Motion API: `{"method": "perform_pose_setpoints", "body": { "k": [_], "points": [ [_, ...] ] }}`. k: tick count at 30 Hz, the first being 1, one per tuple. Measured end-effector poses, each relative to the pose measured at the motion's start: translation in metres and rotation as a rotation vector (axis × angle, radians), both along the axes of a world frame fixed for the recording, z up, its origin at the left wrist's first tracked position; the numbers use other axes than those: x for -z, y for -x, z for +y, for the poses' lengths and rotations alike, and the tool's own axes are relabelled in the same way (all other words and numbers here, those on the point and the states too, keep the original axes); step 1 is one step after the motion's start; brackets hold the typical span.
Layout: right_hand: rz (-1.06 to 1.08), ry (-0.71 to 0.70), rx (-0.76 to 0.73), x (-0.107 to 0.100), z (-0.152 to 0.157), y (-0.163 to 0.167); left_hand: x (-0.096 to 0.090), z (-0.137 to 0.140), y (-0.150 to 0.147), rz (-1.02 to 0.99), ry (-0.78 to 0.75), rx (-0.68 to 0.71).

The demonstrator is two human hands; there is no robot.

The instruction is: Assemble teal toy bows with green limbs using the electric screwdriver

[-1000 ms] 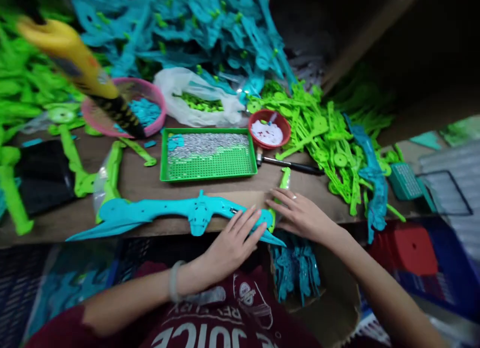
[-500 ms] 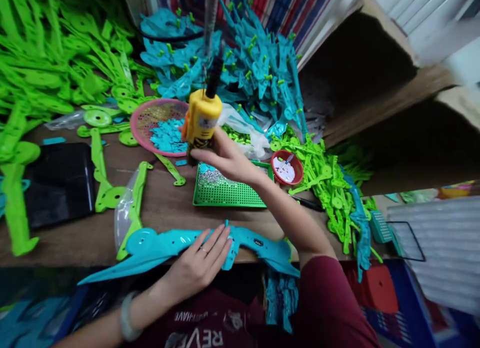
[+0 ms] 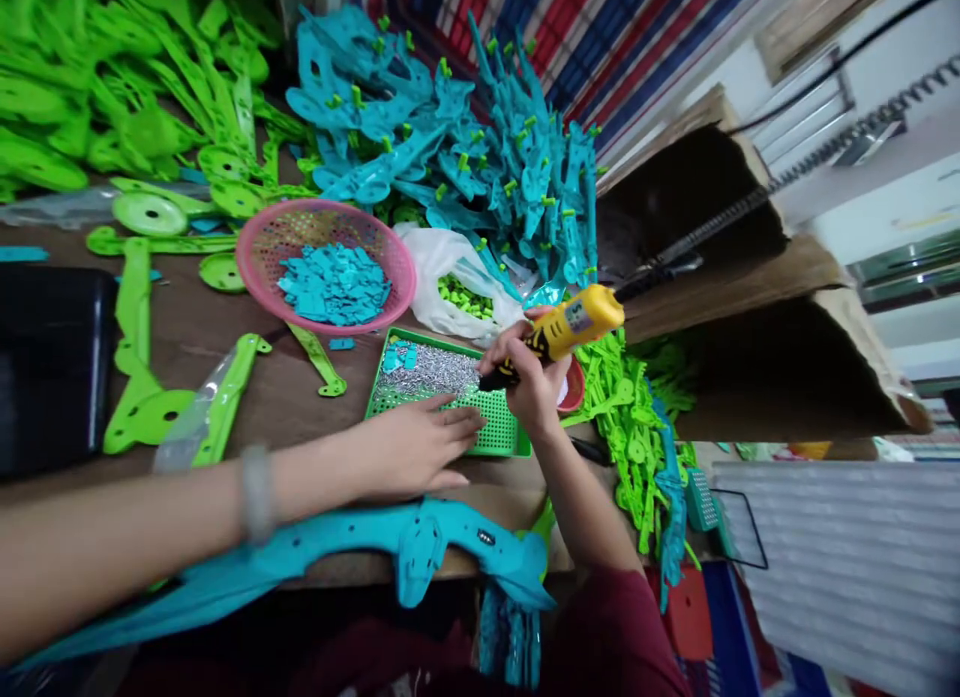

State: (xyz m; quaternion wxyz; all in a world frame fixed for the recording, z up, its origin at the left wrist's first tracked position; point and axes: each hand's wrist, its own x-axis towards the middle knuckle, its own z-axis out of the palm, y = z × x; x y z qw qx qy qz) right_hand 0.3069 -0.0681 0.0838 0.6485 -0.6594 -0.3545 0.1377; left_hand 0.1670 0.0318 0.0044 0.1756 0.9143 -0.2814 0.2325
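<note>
My right hand [image 3: 534,382] is wrapped round a yellow and black electric screwdriver [image 3: 581,322], its dark tip pointing left above the green perforated tray [image 3: 496,429]. Small silvery pieces like screws [image 3: 427,370], too small to make out singly, fill the tray's far side, with a few blue bits at its left corner. Over the tray's near edge, my left hand [image 3: 420,445] reaches with its fingers stretched out and nothing visible in them. Below it, a long blue plastic bow-shaped part [image 3: 360,530] lies along the table's front edge, partly behind my left forearm.
A pink basket [image 3: 251,267] holds blue pieces, beside a white bag [image 3: 429,267] of green pieces. Blue parts [image 3: 450,137] and green parts [image 3: 112,87] are heaped behind. Cardboard boxes [image 3: 795,277] stand right, a black tray [image 3: 52,367] left. A coiled cord [image 3: 735,212] crosses the upper right.
My left hand has left the blue bow-shaped part and moved up to the tray. My right hand has lowered the screwdriver to the right and tipped it over. The view has shifted.
</note>
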Motion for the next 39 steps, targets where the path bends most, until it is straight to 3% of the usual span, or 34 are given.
{"method": "perform_pose_setpoints", "body": {
  "k": [3, 6, 9, 11, 14, 16, 21, 25, 29, 32, 36, 37, 39],
  "points": [
    [-0.094, -0.026, 0.141, 0.011, -0.018, 0.004, 0.027, 0.009, -0.042, -0.004, -0.044, 0.066],
    [-0.095, -0.083, 0.185, 0.025, -0.028, 0.008, 0.036, 0.024, -0.042, 0.014, -0.108, 0.009],
    [-0.026, -0.131, 0.154, 0.04, -0.027, 0.012, 0.019, 0.037, -0.015, 0.066, -0.201, -0.125],
    [0.018, -0.132, 0.154, 0.049, -0.021, 0.015, 0.0, 0.035, 0.014, 0.07, -0.177, -0.172],
    [0.062, -0.122, 0.165, 0.06, -0.014, 0.017, -0.027, 0.012, 0.067, 0.074, -0.105, -0.162],
    [0.079, -0.118, 0.157, 0.064, -0.012, 0.018, -0.034, -0.013, 0.1, 0.033, -0.044, -0.187],
    [0.078, -0.119, 0.135, 0.066, -0.012, 0.019, -0.011, -0.06, 0.138, 0.056, 0.002, -0.173],
    [0.047, -0.072, 0.148, 0.068, -0.013, 0.02, 0.014, -0.072, 0.138, 0.063, 0.061, -0.206],
    [0.025, -0.026, 0.145, 0.076, -0.012, 0.018, 0.021, -0.074, 0.134, 0.033, 0.143, -0.241],
    [0.014, -0.003, 0.146, 0.07, -0.009, 0.018, 0.021, -0.072, 0.131, -0.002, 0.171, -0.235],
    [-0.112, 0.002, 0.215, 0.039, -0.017, 0.038, 0.024, -0.07, 0.13, 0.002, 0.173, -0.204],
    [-0.143, 0.019, 0.188, 0.031, -0.023, 0.046, 0.025, -0.07, 0.131, 0.002, 0.177, -0.2],
    [-0.189, 0.195, -0.023, 0.022, -0.039, 0.066, 0.028, -0.07, 0.132, -0.005, 0.209, -0.195]
  ]
}}
